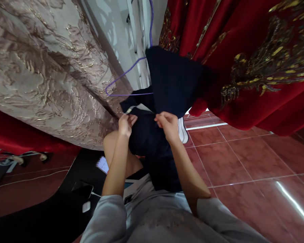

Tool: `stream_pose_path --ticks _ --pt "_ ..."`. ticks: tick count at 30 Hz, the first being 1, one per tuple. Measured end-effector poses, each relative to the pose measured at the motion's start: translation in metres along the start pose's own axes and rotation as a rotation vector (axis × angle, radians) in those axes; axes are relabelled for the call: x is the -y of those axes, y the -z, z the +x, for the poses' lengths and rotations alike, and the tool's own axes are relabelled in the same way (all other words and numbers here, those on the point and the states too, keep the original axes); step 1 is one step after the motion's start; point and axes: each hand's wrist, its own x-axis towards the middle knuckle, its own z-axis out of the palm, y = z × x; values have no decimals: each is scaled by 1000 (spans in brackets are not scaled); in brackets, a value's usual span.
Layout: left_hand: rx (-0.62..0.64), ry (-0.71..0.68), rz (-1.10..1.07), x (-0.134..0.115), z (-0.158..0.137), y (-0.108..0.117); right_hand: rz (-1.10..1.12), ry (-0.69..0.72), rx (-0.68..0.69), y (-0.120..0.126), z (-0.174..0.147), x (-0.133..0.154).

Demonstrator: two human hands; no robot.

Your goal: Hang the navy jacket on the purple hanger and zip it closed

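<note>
A dark navy garment [154,135] drapes over my lap, and its upper part is on a purple hanger [128,71] whose left arm shows bare. My left hand [126,125] pinches the garment's edge, close to a small pale patch that may be a label. On the right, my right hand [167,123] is closed on the same cloth, thumb and fingers together. Between the two hands the edge runs fairly straight, with a light strip behind it. The cut of the garment cannot be made out.
Pinkish embossed cloth [53,74] hangs on the left, red sequined cloth [243,60] on the right. A white metal frame [142,44] stands behind the hanger. A lit phone [102,164] and a white case [86,207] lie on a black surface [53,209]. Red floor tiles [240,162] extend right.
</note>
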Motion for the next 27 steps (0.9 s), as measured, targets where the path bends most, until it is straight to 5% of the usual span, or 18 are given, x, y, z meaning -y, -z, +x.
stream_pose_path --ticks 3,6,10,14,17,20,23,27 --pt "195 -35 181 8 -21 -13 18 -34 -303 41 -23 -27" --pt "374 -244 287 -15 -42 -34 -59 30 -359 65 -35 -28" --pt "636 -662 402 -52 -74 -61 -322 268 -48 50 -29 7" --pt "633 -902 533 -65 -86 -70 -215 248 232 13 -15 41" --pt "695 -787 615 -64 -74 -55 -102 61 424 5 -8 62" --pt "920 -548 831 -59 -61 -24 -122 14 604 16 4 86" --pt "1089 -360 1155 -58 -58 7 -192 244 465 26 32 101" --pt "1082 -303 1296 -74 -61 31 -268 410 248 13 85 75"
